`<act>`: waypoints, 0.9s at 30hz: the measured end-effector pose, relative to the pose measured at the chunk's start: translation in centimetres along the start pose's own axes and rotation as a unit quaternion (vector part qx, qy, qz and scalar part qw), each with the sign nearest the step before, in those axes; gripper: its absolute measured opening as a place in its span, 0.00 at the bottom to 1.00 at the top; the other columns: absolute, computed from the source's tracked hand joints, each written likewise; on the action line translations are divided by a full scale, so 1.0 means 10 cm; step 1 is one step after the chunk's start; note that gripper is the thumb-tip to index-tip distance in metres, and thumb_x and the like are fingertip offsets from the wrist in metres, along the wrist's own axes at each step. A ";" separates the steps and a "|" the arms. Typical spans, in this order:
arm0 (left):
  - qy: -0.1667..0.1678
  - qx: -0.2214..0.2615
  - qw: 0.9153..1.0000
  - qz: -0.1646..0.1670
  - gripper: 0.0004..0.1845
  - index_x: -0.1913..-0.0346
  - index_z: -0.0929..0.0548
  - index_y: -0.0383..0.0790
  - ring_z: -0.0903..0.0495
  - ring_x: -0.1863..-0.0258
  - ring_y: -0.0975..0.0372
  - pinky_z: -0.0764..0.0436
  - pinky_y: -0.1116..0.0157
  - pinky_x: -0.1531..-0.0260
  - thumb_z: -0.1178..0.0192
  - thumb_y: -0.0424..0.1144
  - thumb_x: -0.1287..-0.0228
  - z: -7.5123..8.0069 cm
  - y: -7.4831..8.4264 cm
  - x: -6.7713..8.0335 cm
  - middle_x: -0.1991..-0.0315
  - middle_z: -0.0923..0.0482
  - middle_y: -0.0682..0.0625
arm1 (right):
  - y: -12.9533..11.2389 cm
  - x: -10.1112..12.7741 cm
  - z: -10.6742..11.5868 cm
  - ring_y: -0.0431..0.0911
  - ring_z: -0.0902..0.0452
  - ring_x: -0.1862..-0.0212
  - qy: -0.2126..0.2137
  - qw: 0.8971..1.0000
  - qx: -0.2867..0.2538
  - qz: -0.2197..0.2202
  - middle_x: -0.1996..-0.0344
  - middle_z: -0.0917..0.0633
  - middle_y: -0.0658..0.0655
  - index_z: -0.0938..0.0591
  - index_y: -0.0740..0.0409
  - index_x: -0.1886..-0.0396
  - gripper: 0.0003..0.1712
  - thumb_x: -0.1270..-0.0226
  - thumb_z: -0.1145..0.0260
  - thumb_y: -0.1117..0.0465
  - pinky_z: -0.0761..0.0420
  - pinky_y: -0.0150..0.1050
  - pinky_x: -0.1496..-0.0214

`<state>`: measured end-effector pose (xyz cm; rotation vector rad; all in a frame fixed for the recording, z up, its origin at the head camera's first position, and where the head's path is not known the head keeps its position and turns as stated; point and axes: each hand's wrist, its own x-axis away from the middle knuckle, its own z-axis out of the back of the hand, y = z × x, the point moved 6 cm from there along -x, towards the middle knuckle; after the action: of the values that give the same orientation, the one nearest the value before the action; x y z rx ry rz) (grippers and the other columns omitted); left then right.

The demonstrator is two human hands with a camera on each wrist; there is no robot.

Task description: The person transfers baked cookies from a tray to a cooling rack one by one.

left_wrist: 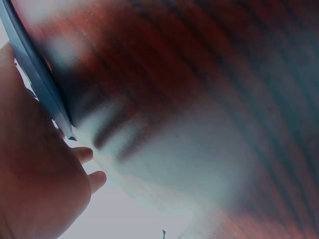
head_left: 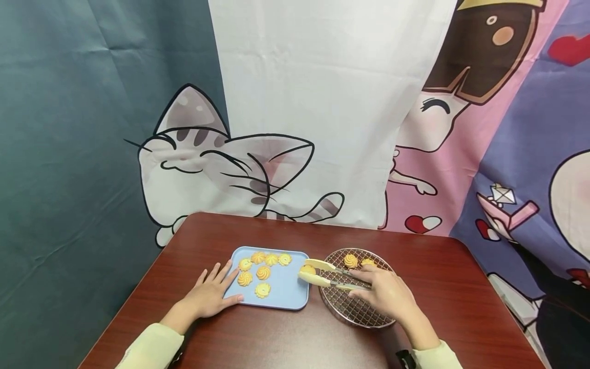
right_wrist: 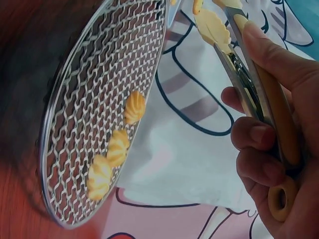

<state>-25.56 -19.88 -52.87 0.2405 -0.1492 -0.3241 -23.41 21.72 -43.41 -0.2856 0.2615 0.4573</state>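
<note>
My right hand (head_left: pixel 387 292) grips a pair of tongs (right_wrist: pixel 276 107) with pale yellow tips. Between those tips sits a swirled cookie (head_left: pixel 308 269), over the right edge of a light blue tray (head_left: pixel 286 292). Several more cookies (head_left: pixel 263 272) lie on the tray's left and back parts. My left hand (head_left: pixel 211 293) rests at the tray's left edge with its fingers spread and straight. Under the right hand is a round wire rack (right_wrist: pixel 89 99), with three cookies (right_wrist: pixel 118 148) along its rim in the right wrist view.
Everything stands on a reddish-brown wooden table (head_left: pixel 276 341). Behind its back edge hangs a printed curtain (head_left: pixel 332 128) with a cartoon cat. A dark shape (head_left: pixel 564 318) is at the lower right, beyond the table's right edge.
</note>
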 end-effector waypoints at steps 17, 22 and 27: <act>0.002 0.001 1.000 0.004 0.47 0.20 0.40 0.45 0.53 0.22 0.37 0.55 0.33 0.28 0.49 0.71 0.32 0.02 -0.01 0.01 0.18 0.53 0.42 | 0.26 0.09 0.13 0.49 0.15 0.64 0.028 0.999 -0.001 -0.036 0.57 0.14 0.45 0.11 0.45 0.46 0.30 0.51 0.18 0.44 0.20 0.45 0.69; -0.001 0.004 1.000 0.006 0.47 0.20 0.40 0.46 0.53 0.22 0.37 0.56 0.34 0.28 0.49 0.72 0.32 0.02 -0.01 0.01 0.18 0.53 0.42 | 0.34 0.11 0.12 0.52 0.14 0.59 0.020 0.998 -0.001 -0.053 0.53 0.13 0.47 0.11 0.43 0.45 0.29 0.49 0.19 0.44 0.17 0.50 0.65; -0.002 0.007 1.000 0.003 0.46 0.20 0.40 0.44 0.52 0.22 0.36 0.55 0.33 0.28 0.48 0.70 0.32 0.01 0.01 0.00 0.18 0.52 0.41 | 0.40 0.13 0.12 0.56 0.13 0.55 0.020 0.998 0.001 -0.059 0.50 0.13 0.50 0.12 0.43 0.44 0.31 0.49 0.20 0.42 0.17 0.54 0.62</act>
<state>-25.51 -19.82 -52.71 0.2542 -0.1556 -0.3179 -23.93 26.11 -43.55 -0.3075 0.2820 0.3349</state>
